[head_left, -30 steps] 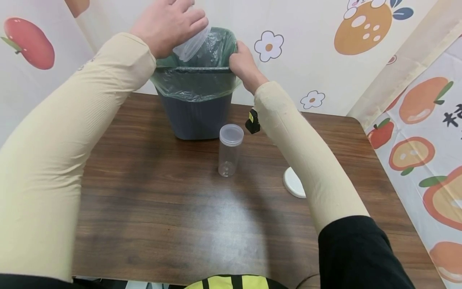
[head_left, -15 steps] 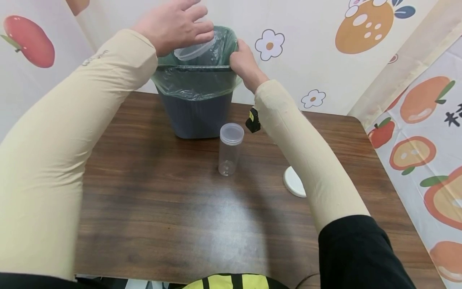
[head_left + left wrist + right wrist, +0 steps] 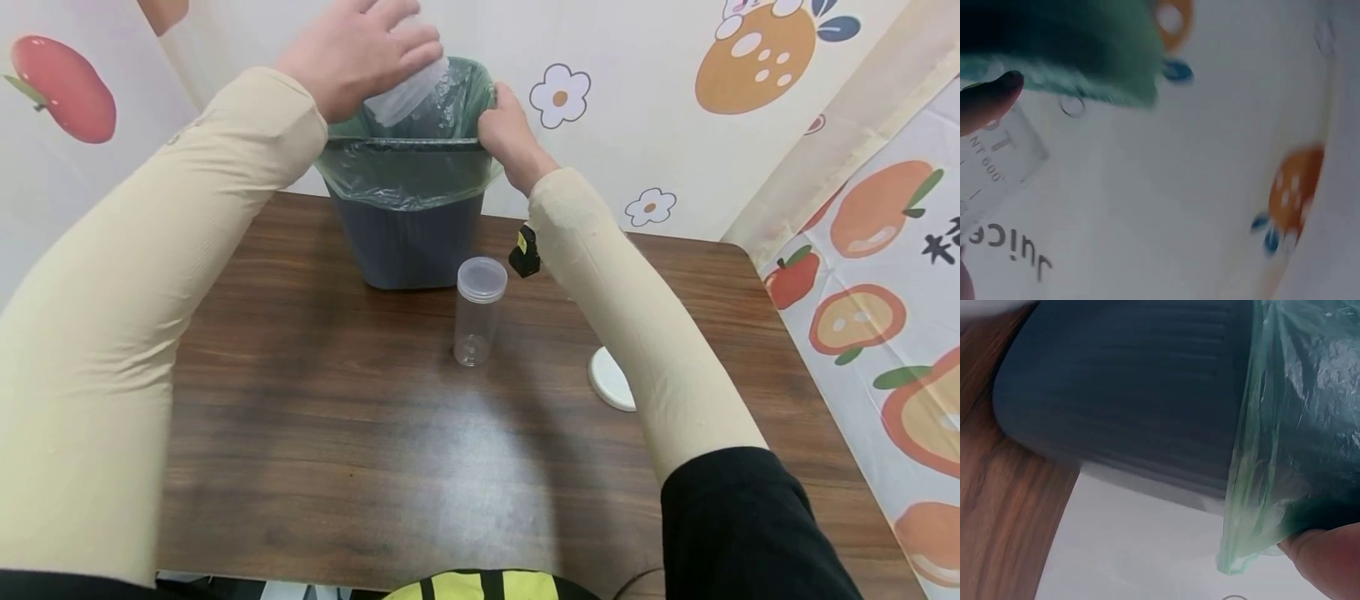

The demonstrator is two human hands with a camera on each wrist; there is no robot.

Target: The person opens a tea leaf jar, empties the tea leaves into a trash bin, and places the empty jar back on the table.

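My left hand (image 3: 360, 58) holds a clear plastic container (image 3: 408, 98) tilted over the bin's mouth. Lettering shows on the container (image 3: 994, 172) in the left wrist view; its contents cannot be made out. The dark blue-grey trash bin (image 3: 412, 246) stands upright at the table's back, lined with a green plastic bag (image 3: 405, 177). At the bin's right rim my right hand (image 3: 510, 133) grips the edge and the bag, its thumb (image 3: 1329, 553) showing in the right wrist view. Small whitish bits or glints mark the liner's inside.
An upright clear jar (image 3: 474, 325) with a translucent lid stands just in front of the bin. A white round lid (image 3: 611, 382) lies partly behind the right forearm. Beside that forearm is a small black and yellow object (image 3: 525, 252). A patterned wall sheet (image 3: 585, 175) backs the table.
The left hand lifted and tipped the container so its rim showed half a second ago, then lowered it again. My right hand and the bin stay put.
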